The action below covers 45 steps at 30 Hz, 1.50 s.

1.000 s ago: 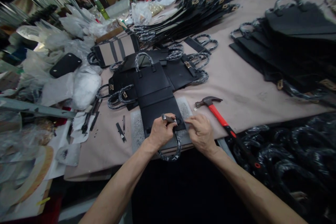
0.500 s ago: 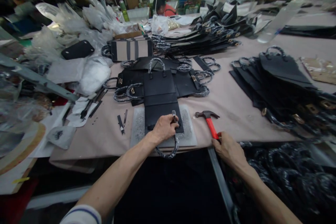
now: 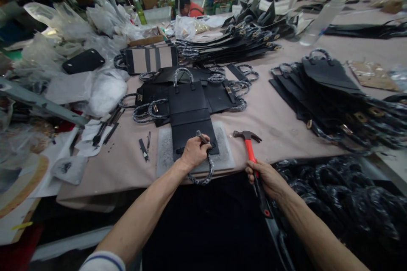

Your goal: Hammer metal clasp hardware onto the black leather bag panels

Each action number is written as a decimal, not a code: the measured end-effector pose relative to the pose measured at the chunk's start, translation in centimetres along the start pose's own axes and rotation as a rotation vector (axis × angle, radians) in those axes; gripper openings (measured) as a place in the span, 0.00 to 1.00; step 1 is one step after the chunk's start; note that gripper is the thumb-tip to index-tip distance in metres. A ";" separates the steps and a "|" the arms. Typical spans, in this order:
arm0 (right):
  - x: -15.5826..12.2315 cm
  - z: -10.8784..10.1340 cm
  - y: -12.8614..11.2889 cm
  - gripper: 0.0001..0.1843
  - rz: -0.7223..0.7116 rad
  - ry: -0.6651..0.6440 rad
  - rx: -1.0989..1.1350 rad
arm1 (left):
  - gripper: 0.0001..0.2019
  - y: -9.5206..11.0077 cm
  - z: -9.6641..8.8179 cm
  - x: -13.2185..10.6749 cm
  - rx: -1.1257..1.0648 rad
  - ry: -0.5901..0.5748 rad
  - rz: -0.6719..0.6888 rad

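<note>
My left hand is closed round a small metal punch, its tip set on the near end of a flat black bag panel. The panel lies over a grey slab at the table's front edge, and its wrapped handle hangs off the edge below my hand. My right hand grips the red-and-black handle of a hammer. The hammer's head rests on the table just right of the slab.
Stacks of black bag panels lie at right and at the back. Small tools lie left of the slab. White plastic bags crowd the left. Wrapped handles fill a bin below right. A person sits far back.
My right hand left the panel, moved right and took hold of the hammer's handle. My left hand stayed on the panel and tilted the punch.
</note>
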State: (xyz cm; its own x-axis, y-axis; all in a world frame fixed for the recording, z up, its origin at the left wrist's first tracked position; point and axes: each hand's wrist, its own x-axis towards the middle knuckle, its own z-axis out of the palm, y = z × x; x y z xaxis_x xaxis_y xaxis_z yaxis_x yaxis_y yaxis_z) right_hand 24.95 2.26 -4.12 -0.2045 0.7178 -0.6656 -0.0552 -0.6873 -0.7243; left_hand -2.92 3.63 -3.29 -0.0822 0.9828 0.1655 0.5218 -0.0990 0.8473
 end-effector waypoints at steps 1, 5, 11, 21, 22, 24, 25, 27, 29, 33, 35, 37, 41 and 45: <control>0.0 0.0 0.2 0.16 0.008 -0.007 0.031 | 0.08 0.2 0.0 0.0 0.024 -0.016 -0.007; 0.1 0.6 0.9 0.16 0.018 0.006 0.087 | 0.08 1.2 -0.1 0.1 0.113 -0.072 -0.064; -1.5 1.9 -2.4 0.22 -0.136 0.128 -0.080 | 0.07 2.2 -0.2 0.5 0.202 -0.146 -0.064; -8.7 4.3 -12.0 0.17 -1.131 0.316 -1.297 | 0.06 2.8 -0.3 0.9 0.285 -0.192 -0.066; -8.7 4.5 -12.1 0.17 -1.112 0.274 -1.380 | 0.06 2.7 -0.3 0.8 0.286 -0.189 -0.073; -9.2 4.6 -12.7 0.17 -1.108 0.225 -1.472 | 0.07 2.6 -0.3 0.7 0.290 -0.185 -0.089; -9.6 4.7 -13.1 0.17 -1.142 0.240 -1.462 | 0.07 2.5 -0.4 0.7 0.294 -0.186 -0.092; -10.7 4.9 -13.7 0.17 -1.259 0.393 -1.330 | 0.06 2.5 -0.4 0.7 0.297 -0.195 -0.077; -11.3 5.2 -13.8 0.17 -1.374 0.580 -1.155 | 0.05 2.6 -0.3 0.8 0.299 -0.203 -0.059; -10.7 4.9 -12.7 0.17 -1.290 0.354 -1.368 | 0.06 2.8 -0.2 0.9 0.327 -0.219 -0.080; -10.2 4.7 -12.6 0.17 -1.160 0.224 -1.492 | 0.06 2.7 -0.3 0.8 0.341 -0.232 -0.100; -10.0 4.7 -13.0 0.17 -1.163 0.291 -1.381 | 0.06 2.6 -0.4 0.7 0.346 -0.235 -0.112; -10.2 5.2 -12.7 0.17 -1.252 0.442 -1.160 | 0.07 4.4 -0.9 0.9 0.424 -0.264 -0.168; -9.1 4.7 -10.9 0.15 -0.922 0.177 -1.646 | 0.07 9.2 -0.9 2.2 0.568 -0.317 -0.200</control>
State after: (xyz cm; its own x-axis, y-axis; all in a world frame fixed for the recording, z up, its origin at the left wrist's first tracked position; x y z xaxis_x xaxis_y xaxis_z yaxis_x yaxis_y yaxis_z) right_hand 22.86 2.67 10.70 -0.5652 0.8237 0.0455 0.8077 0.5638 -0.1724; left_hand 0.90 4.76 5.35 -0.0160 0.9804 -0.1966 0.8944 0.1019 0.4354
